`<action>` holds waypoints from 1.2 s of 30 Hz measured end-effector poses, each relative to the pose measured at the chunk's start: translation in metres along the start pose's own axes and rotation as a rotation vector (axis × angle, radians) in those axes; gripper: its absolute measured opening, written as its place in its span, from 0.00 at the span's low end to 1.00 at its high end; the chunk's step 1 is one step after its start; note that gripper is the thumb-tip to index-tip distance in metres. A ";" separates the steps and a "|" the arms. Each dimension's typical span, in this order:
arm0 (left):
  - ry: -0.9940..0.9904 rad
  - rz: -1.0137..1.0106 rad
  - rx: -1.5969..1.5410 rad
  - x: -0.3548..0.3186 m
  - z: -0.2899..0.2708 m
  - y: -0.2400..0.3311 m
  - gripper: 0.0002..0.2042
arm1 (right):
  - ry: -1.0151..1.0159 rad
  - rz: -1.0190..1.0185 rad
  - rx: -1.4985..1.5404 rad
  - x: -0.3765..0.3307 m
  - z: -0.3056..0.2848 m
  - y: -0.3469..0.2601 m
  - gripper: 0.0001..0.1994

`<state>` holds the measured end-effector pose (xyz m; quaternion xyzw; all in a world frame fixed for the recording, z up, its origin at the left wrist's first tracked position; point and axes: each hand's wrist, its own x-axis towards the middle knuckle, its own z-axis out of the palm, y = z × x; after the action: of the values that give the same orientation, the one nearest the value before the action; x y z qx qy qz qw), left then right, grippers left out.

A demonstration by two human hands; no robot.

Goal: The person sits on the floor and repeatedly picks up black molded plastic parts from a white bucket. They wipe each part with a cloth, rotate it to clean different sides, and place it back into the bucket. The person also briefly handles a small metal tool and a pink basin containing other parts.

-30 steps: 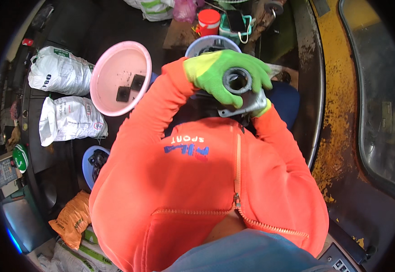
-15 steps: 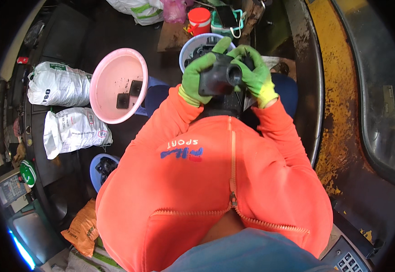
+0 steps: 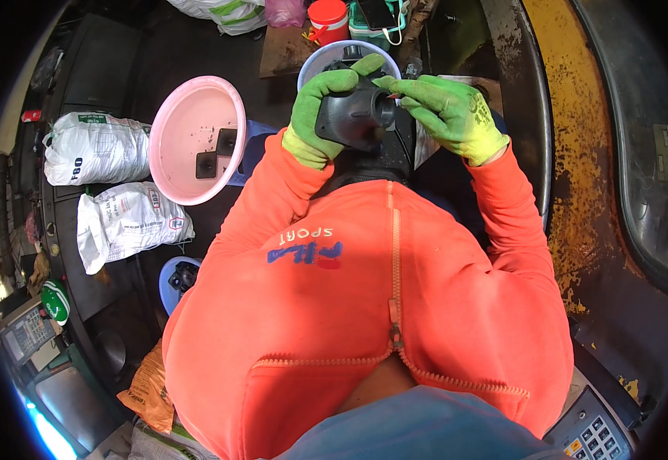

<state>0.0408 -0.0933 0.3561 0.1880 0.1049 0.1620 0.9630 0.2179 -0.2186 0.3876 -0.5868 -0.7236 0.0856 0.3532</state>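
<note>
I see dark floor (image 3: 196, 54) | pink tub (image 3: 184, 115), white sack (image 3: 98, 150) left | rusty wall (image 3: 575, 184) right | left hand (image 3: 312, 115) grips black part (image 3: 349, 120) | can't tell what right hand (image 3: 450, 113) pinches

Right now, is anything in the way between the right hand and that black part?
Nothing I can see: the right hand is beside the round opening of the black part, which the left hand holds.

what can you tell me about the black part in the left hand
The black part looks smooth and moulded, plastic or metal unclear, with a bulky body and a short round neck facing right. It is held in front of the person, on the near side of a blue basin. The left hand grips its left side; the right hand is beside the neck, contact unclear.
</note>
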 end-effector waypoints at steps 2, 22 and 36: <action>-0.017 0.024 0.043 -0.002 0.005 0.003 0.32 | -0.016 -0.004 -0.005 -0.002 0.000 0.001 0.12; -0.218 0.507 0.551 0.003 0.014 0.015 0.38 | 0.097 0.621 0.875 -0.014 0.036 -0.028 0.15; -0.425 1.242 1.424 0.019 -0.008 0.028 0.30 | -0.231 0.877 1.800 -0.014 0.013 -0.032 0.20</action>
<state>0.0488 -0.0591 0.3575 0.7746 -0.1160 0.5032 0.3652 0.1858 -0.2366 0.3895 -0.3043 -0.1399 0.7790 0.5301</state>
